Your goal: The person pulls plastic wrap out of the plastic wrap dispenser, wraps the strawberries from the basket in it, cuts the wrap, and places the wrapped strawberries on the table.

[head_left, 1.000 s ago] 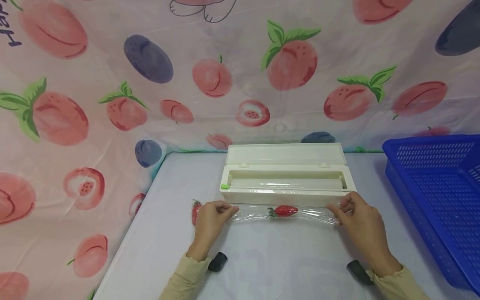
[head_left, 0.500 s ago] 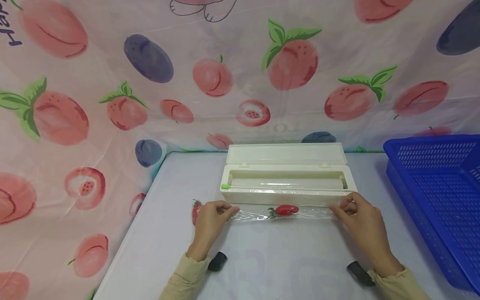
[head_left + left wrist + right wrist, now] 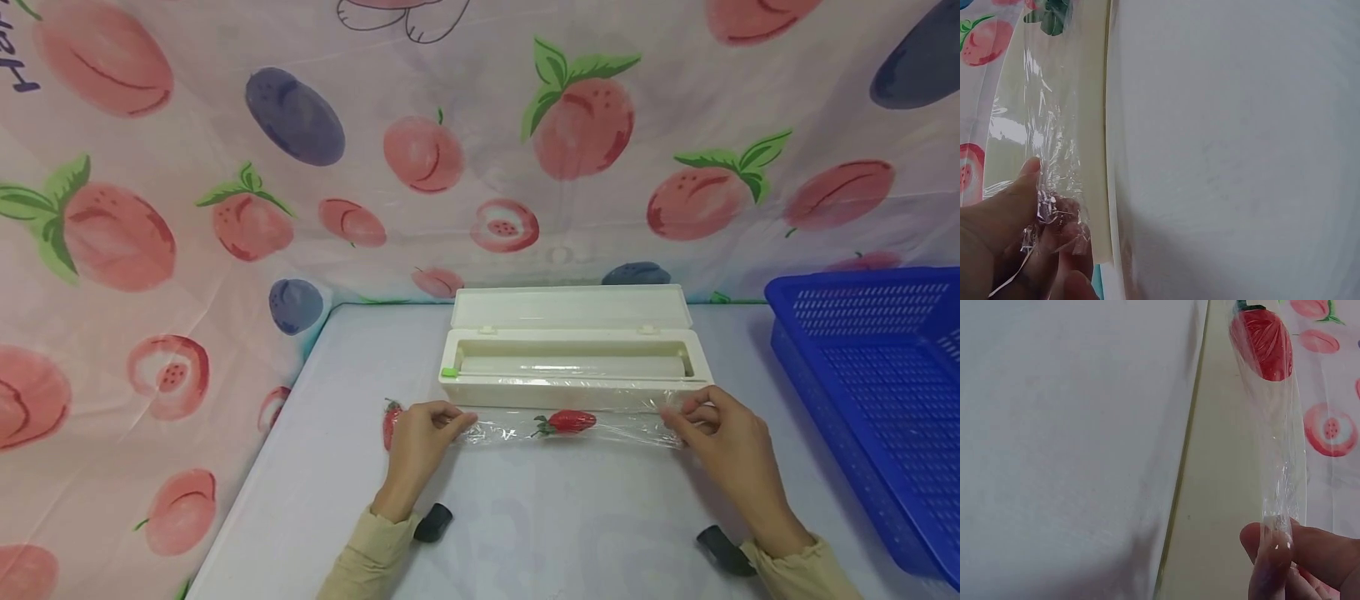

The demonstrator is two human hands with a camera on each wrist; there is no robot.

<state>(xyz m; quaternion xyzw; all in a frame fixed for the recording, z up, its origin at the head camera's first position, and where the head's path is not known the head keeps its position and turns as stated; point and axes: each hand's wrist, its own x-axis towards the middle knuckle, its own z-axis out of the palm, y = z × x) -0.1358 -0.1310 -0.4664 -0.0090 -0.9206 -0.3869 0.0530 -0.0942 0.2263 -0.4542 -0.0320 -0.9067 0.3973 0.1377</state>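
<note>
The left hand (image 3: 420, 437) and right hand (image 3: 726, 442) each pinch an end of the film (image 3: 630, 427) wrapped round a strawberry (image 3: 570, 422), just before the dispenser (image 3: 573, 385) on the table (image 3: 540, 533).

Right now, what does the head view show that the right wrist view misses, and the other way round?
Only the head view shows the left hand, the open cling film dispenser, a second strawberry and the blue basket. Only the right wrist view shows the fingertips pinching the film up close. Both show the right hand, the cling film and the wrapped strawberry.
</note>
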